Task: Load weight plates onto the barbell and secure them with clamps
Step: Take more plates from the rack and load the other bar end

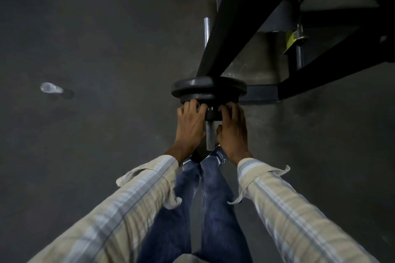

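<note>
We held the small black round collar clamp (213, 114) with both hands, left hand (190, 124) and right hand (232, 129) closed on its sides, on the steel barbell sleeve (210, 134), touching the two black iron weight plates (208, 90).

two hands (190, 121), three plates (208, 88), one barbell (210, 134), one bottle (51, 88).

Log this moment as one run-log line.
stage: loading | left hand + right hand: both on small plate | barbell sleeve: two larger plates already on | clamp: not visible on this end
</note>
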